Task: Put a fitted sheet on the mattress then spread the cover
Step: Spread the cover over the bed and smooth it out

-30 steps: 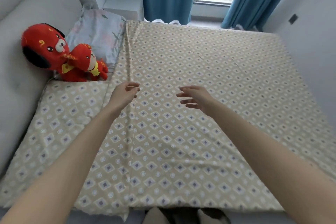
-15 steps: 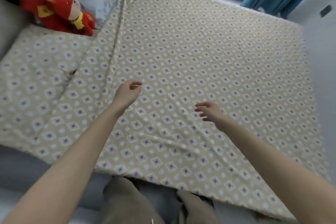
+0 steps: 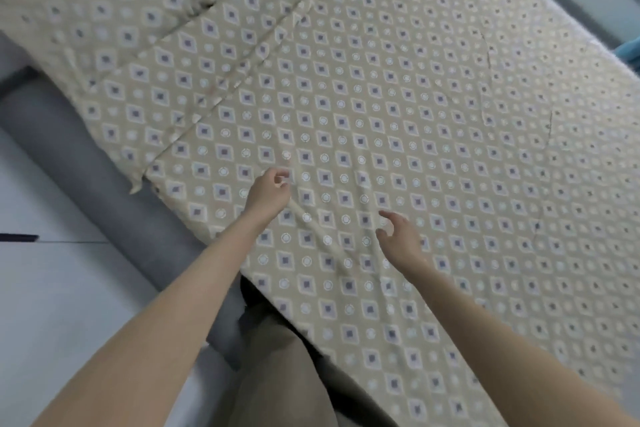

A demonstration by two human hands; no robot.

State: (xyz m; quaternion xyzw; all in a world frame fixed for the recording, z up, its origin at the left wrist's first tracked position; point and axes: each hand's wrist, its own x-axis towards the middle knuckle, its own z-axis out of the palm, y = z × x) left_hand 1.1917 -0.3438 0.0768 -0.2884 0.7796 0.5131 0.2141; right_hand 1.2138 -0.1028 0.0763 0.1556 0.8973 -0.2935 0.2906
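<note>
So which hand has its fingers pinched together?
The left hand: its fingers meet the thumb, apparently pinching the sheet, and a ridge of cloth runs from it. The right hand hovers with fingers loosely apart, holding nothing.

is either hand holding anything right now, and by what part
The left hand seems to pinch a raised fold of the sheet, close to the bed's near edge. The right hand is open and holds nothing.
</note>
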